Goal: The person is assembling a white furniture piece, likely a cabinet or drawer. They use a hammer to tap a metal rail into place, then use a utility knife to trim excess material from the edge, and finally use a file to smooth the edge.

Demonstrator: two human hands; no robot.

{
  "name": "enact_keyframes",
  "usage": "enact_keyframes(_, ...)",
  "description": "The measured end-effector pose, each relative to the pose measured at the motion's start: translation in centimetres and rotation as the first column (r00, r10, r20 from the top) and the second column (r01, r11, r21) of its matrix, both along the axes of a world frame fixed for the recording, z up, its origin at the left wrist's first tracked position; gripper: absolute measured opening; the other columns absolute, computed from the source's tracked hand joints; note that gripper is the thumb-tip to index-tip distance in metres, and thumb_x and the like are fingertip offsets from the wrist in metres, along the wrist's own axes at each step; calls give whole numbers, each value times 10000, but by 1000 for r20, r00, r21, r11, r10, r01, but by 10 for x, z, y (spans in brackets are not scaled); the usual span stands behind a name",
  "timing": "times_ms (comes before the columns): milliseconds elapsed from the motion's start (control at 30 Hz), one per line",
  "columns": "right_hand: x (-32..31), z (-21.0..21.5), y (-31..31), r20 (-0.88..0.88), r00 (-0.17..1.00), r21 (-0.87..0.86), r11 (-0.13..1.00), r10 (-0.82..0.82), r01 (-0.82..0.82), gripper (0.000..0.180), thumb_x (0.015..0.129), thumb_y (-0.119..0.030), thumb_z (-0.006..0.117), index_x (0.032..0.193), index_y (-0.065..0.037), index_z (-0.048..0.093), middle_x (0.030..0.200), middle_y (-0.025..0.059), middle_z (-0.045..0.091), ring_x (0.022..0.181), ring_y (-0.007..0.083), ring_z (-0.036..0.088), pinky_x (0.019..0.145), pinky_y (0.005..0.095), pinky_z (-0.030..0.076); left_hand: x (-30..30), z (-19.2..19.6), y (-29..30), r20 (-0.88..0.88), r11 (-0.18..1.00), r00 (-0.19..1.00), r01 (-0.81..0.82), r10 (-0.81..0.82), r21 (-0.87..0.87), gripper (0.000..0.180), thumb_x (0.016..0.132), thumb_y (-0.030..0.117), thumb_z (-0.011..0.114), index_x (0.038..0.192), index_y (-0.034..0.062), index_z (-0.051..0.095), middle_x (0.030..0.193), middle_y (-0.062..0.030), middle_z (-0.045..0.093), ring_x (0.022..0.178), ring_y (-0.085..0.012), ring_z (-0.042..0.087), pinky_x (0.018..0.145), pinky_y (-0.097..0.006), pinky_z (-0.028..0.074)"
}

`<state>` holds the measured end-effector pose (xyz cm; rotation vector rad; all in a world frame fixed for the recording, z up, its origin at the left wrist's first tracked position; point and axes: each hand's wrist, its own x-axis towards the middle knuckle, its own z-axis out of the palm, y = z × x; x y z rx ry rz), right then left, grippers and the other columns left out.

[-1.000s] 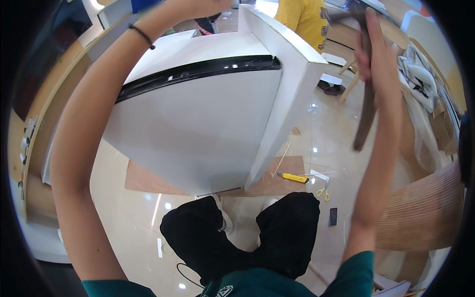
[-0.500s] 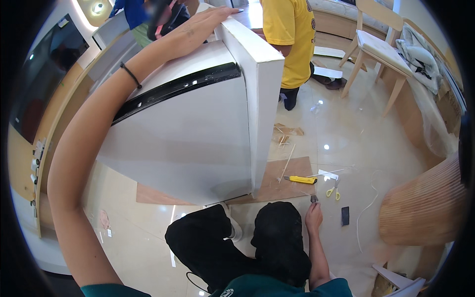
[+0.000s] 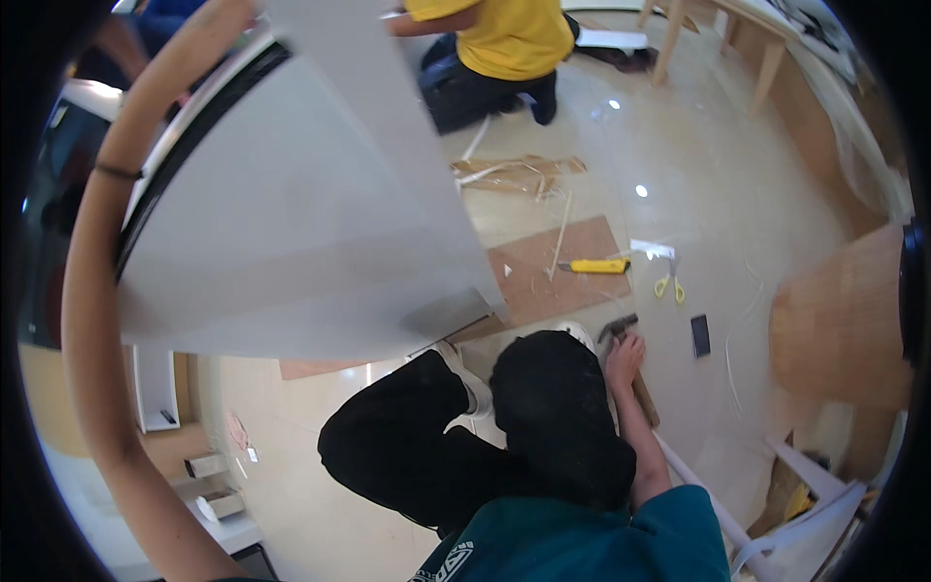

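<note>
A large white furniture piece [image 3: 291, 213] stands tilted in front of me, with a black strip along its upper left edge and a thick white side board [image 3: 388, 126] on its right. My left arm reaches up along the black strip. Only the wrist end of my left hand [image 3: 231, 14] shows at the top edge; its fingers are out of sight. Low beside my right knee, my right hand [image 3: 626, 363] is closed around a hammer [image 3: 644, 400]. The hammer's dark head points away from me, and its wooden handle runs back under my forearm.
A brown board [image 3: 543, 291] lies on the floor with a yellow utility knife [image 3: 596, 266] on it. Nearby are yellow-handled scissors [image 3: 669, 287], a dark phone-like slab [image 3: 700, 336] and packing scraps [image 3: 529, 175]. A person in yellow [image 3: 509, 39] kneels beyond. A ribbed wooden drum [image 3: 834, 320] stands right.
My view has shifted, and the white furniture piece appears more tilted and farther left. My left hand has slid mostly out of the top edge. More of the hammer now shows by my right hand.
</note>
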<state>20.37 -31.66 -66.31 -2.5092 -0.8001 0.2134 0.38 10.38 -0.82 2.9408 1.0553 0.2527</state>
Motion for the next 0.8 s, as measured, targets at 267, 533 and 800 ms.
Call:
enact_keyframes(267, 15, 6, -8, 71, 996, -165, 984, -60, 71, 305, 891, -228, 635, 1105, -43, 521, 1097, 152, 507, 1079, 343, 490, 897, 462, 396, 9, -3, 23, -20, 1000, 1000, 24, -24, 0, 558, 1023, 351, 278, 1393, -64, 330, 1389, -220, 373, 1309, -323, 323, 1109, -395, 262)
enact_keyframes(533, 5, 69, 48, 26, 996, 234, 970, -81, 73, 324, 863, -161, 647, 1128, -28, 516, 1088, 147, 522, 1064, 308, 515, 917, 421, 412, -14, 4, 18, -55, 999, 998, 13, -10, 53, 520, 1003, 318, 299, 1337, -71, 388, 1295, -210, 454, 1221, -306, 409, 1050, -384, 324)
enact_keyframes(800, -6, 356, 149, -133, 643, 898, 366, 754, -244, 577, 871, -233, 688, 1327, -18, 407, 1280, 129, 493, 1168, 236, 500, 967, 381, 414, -53, 7, -8, -66, 990, 997, 39, -30, 136, 485, 984, 284, 320, 1281, -77, 447, 1201, -200, 535, 1132, -289, 494, 990, -373, 385)
